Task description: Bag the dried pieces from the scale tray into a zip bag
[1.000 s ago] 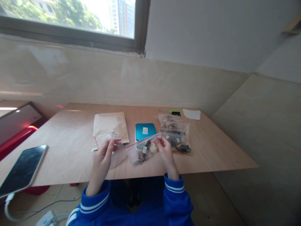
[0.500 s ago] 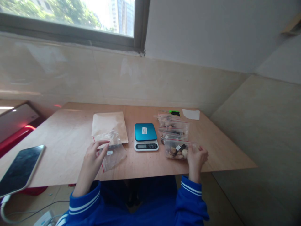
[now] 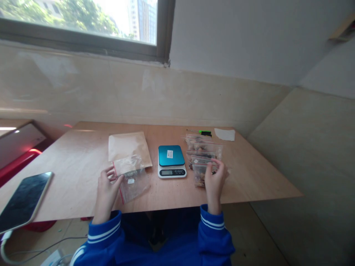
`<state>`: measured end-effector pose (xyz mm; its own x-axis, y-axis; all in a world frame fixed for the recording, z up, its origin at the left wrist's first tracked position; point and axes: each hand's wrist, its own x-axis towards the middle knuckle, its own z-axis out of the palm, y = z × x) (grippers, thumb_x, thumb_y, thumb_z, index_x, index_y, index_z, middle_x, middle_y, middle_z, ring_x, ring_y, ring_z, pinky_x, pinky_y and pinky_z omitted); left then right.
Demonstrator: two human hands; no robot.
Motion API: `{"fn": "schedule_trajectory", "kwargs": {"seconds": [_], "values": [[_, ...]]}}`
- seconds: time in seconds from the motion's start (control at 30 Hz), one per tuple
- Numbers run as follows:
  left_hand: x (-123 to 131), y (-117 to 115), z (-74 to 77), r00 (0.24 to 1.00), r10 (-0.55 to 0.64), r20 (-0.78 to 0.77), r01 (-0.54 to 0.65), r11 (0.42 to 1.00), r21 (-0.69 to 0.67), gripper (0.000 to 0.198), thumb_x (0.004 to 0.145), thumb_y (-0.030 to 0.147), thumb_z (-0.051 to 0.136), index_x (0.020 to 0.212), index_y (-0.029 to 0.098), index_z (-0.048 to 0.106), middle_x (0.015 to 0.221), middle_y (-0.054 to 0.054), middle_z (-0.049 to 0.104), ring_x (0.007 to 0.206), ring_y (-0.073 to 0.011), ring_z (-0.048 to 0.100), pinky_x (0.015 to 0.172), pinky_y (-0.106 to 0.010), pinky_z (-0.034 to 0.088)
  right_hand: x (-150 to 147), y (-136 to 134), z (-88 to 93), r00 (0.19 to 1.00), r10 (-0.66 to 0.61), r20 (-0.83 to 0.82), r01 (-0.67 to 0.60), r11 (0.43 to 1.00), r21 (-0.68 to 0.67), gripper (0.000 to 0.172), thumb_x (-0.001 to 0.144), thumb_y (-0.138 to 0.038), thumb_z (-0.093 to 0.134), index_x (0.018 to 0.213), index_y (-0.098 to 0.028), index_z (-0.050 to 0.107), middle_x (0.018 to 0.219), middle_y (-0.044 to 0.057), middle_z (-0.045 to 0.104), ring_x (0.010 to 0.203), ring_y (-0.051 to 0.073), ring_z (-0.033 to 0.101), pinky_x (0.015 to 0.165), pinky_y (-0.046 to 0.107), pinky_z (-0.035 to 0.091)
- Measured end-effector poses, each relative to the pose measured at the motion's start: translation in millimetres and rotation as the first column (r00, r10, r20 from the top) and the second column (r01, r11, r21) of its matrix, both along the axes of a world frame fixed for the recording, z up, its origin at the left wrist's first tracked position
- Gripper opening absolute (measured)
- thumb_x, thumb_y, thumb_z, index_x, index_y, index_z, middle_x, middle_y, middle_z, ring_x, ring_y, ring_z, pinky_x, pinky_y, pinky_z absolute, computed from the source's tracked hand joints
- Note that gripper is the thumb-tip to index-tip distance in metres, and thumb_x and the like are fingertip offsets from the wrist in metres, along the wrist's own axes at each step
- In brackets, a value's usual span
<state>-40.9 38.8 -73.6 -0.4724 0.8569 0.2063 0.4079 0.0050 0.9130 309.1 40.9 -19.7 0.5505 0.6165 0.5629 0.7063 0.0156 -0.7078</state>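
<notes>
My left hand (image 3: 107, 188) has its thumb and fingers at the red-striped edge of an empty clear zip bag (image 3: 138, 184), pinching it. Another clear bag (image 3: 127, 162) lies behind, over a brown paper envelope (image 3: 130, 142). On the right, my right hand (image 3: 215, 181) is over the nearest filled zip bag (image 3: 199, 175), thumb and fingertips closed at its top edge; the hand hides part of the bag. More filled zip bags (image 3: 206, 147) lie in a row behind it. Between the hands stands a digital scale (image 3: 172, 172) with a blue plate bearing a small white label.
A green and black screwdriver (image 3: 205, 133) and a white paper piece (image 3: 224, 134) lie at the back right of the wooden table (image 3: 266, 173). A phone (image 3: 26, 197) with a cable is at the left front edge. Behind the table is a tiled wall.
My right hand has moved left across the nearest filled bag and covers more of it. My left hand has moved slightly right and down, its fingers now at the empty bag's edge.
</notes>
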Motion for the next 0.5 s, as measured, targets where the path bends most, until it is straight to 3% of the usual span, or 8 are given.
{"fn": "schedule_trajectory", "kwargs": {"seconds": [0.1,0.23,0.4,0.5], "values": [[4,1,2.2,1.0,-0.019,0.003,0.019,1.0,-0.005,0.06,0.061,0.049,0.068,0.109,0.016,0.053,0.1,-0.01,0.057,0.075,-0.0216,0.063,0.072,-0.047,0.057,-37,7,-2.0,0.967,0.251,0.029,-0.251,0.968,-0.014,0.018,0.089,-0.027,0.043,0.087,-0.019,0.059,0.091,0.007,0.064,0.091,0.022,0.058,0.087,0.039,0.045],[9,-2,9.2,0.998,-0.05,0.048,0.051,0.998,-0.026,0.053,0.061,0.044,0.066,0.105,0.017,0.054,0.088,-0.005,0.06,0.077,-0.0226,0.064,0.074,-0.045,0.057,-92,8,-14.4,0.841,0.54,0.033,-0.535,0.839,-0.101,0.015,0.09,-0.018,0.044,0.091,-0.02,0.059,0.096,0.007,0.063,0.095,0.022,0.056,0.089,0.039,0.044],[0,-13,22.5,0.986,0.018,0.166,-0.004,0.997,-0.08,0.046,0.063,0.04,0.065,0.102,0.019,0.055,0.084,-0.003,0.061,0.075,-0.0212,0.065,0.07,-0.04,0.056,-145,4,-32.3,0.763,0.646,0.03,-0.629,0.751,-0.201,0.018,0.086,-0.01,0.049,0.099,-0.019,0.059,0.102,0.008,0.062,0.101,0.023,0.054,0.092,0.038,0.045],[-21,-23,23.3,0.964,0.181,0.196,-0.174,0.983,-0.053,0.043,0.062,0.034,0.066,0.101,0.019,0.054,0.088,-0.003,0.061,0.072,-0.0186,0.065,0.065,-0.034,0.057,-165,9,-32.7,0.755,0.65,0.081,-0.609,0.742,-0.279,0.023,0.085,-0.009,0.051,0.106,-0.016,0.058,0.11,0.01,0.06,0.107,0.024,0.052,0.095,0.04,0.044]]}}
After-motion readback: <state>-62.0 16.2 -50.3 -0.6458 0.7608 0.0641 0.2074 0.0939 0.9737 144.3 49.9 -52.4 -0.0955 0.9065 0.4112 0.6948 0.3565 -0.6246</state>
